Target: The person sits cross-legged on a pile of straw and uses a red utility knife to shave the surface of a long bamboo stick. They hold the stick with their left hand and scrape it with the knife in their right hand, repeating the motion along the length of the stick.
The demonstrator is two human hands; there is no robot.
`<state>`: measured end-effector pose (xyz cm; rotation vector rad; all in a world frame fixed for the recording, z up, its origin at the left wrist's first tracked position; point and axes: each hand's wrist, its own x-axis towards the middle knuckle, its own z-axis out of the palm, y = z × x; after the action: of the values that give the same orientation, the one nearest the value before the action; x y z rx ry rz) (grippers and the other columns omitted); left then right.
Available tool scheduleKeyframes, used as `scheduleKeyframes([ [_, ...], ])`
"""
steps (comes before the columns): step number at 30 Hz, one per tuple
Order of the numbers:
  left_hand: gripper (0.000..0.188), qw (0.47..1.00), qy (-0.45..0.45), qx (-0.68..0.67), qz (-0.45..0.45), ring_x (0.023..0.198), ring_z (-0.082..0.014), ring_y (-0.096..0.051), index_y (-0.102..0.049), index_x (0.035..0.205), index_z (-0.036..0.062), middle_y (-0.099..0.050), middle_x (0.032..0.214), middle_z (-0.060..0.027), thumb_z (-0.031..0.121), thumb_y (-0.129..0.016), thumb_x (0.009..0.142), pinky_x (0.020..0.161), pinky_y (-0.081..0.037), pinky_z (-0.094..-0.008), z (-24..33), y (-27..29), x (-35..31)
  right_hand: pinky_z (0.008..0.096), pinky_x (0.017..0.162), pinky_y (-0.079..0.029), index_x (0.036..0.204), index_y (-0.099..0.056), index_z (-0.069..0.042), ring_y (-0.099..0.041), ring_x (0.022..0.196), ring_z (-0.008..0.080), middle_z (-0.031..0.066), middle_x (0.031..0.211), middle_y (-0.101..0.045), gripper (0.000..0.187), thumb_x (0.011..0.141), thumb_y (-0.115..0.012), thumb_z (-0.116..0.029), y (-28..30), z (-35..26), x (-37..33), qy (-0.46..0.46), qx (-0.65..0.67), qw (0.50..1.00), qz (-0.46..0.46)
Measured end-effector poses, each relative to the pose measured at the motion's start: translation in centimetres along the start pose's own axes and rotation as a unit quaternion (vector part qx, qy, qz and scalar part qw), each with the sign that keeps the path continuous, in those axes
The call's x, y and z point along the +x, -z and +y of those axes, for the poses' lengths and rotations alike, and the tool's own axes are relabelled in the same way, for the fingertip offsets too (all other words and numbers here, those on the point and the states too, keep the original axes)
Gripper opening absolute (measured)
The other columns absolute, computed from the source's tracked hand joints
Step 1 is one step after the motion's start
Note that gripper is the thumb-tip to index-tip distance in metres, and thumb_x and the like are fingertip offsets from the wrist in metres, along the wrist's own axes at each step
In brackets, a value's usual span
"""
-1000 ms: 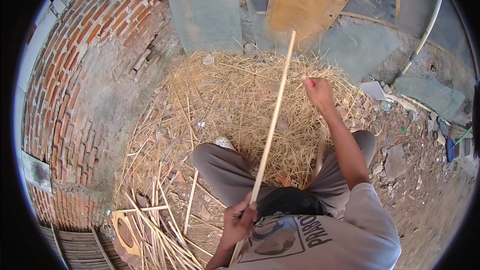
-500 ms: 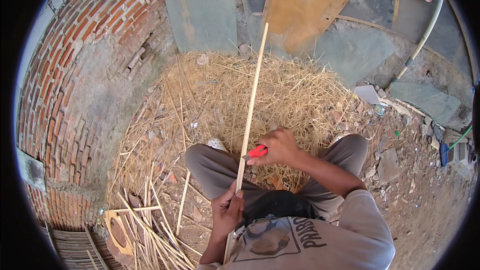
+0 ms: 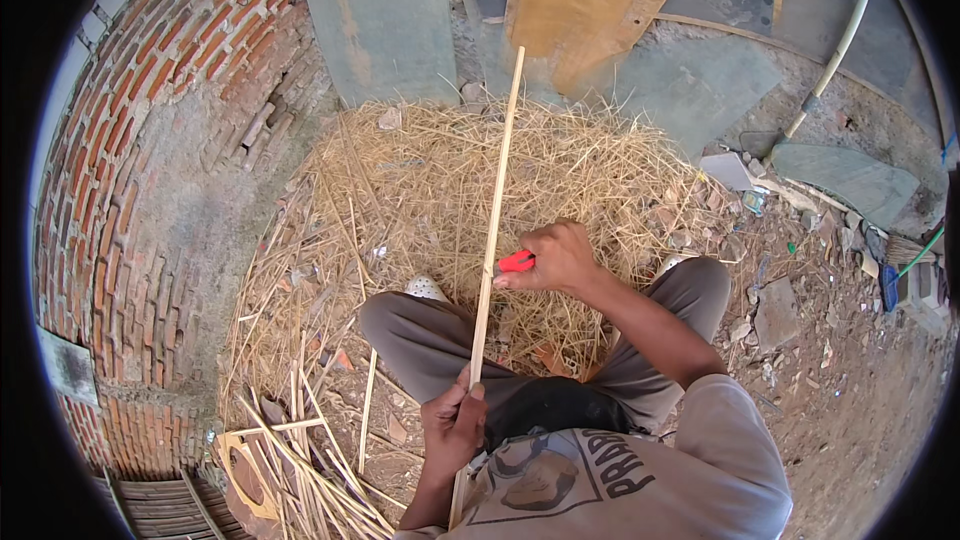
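We have the straw-coloured heap (image 3: 430, 170) spread before us, and its borders are easy to read: a brick wall (image 3: 130, 190) closes in on its left, while a grey-green panel (image 3: 380, 25) and a brown board (image 3: 590, 0) stand along its far edge. To the heap's right the rubble-strewn ground (image 3: 790, 330) widens out, and that is the roomier side; off the heap's near left a bundle of thin sticks (image 3: 310, 470) crowds in. Our legs in grey trousers (image 3: 425, 330) fold across the heap's near edge, with working room between the knees.

On to the hands! Our left hand (image 3: 453, 422) sits low, on the near side of the heap, fingers curled round the pale stick (image 3: 498, 190) and thumb pressed on it. Our right hand (image 3: 557, 256) is above the heap's near middle, its forearm slanting in from the right; the fingers wrap the red-handled tool (image 3: 516, 261), thumb stretched toward the stick. The tool's tip is right at the stick's right side; whether it bites, we cannot tell.

And the stick itself: it runs across above the heap, near end down beside our shirt (image 3: 640, 480), far tip pointing away past the heap's far edge, toward the brown board. Its long axis goes nearly straight ahead, leaning slightly rightward; how steeply it tilts, we cannot tell.
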<state>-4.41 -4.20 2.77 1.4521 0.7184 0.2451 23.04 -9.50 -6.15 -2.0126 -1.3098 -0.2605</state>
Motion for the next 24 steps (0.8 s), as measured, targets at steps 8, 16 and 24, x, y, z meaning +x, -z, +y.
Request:
scheduleKeyframes([
  [8, 0.035, 1.0, -0.006, -0.009, -0.013, 0.05, 0.0013, -0.037, -0.054, 0.132, 0.0013, -0.046, 0.062, 0.008, 0.006, -0.053, 0.097, 0.045, -0.029, -0.0168, -0.3, 0.5, -1.1, 0.0372, 0.046, -0.043, 0.054, -0.059, -0.011, -0.055, 0.042, 0.024, 0.0045, 0.046, -0.052, 0.071, 0.064, -0.061, -0.081, 0.3, 0.9, 0.7, -0.001, -0.023, 0.999, 0.046],
  [16, 0.035, 0.998, 0.005, -0.001, -0.058, 0.054, 0.0018, -0.038, -0.055, 0.131, -0.0001, -0.046, 0.063, 0.0082, 0.004, -0.053, 0.096, 0.048, -0.029, -0.0164, -0.5, 0.7, -2.4, 0.0418, 0.049, -0.046, 0.062, -0.066, -0.009, -0.059, 0.049, 0.0278, 0.0103, 0.049, -0.056, 0.071, 0.072, -0.056, -0.079, 1.0, 5.8, 2.2, -0.173, -0.076, 0.982, 0.008],
  [24, 0.034, 0.996, 0.021, -0.035, -0.084, 0.052, 0.0007, -0.039, -0.057, 0.129, 0.0032, -0.049, 0.063, 0.0073, 0.003, -0.055, 0.095, 0.046, -0.032, -0.0169, -1.8, 1.6, -3.8, 0.0414, 0.052, -0.046, 0.063, -0.067, -0.006, -0.06, 0.053, 0.0281, 0.0111, 0.051, -0.055, 0.078, 0.077, -0.048, -0.08, 3.3, 8.1, 3.5, -0.3, -0.061, 0.952, 0.035],
])
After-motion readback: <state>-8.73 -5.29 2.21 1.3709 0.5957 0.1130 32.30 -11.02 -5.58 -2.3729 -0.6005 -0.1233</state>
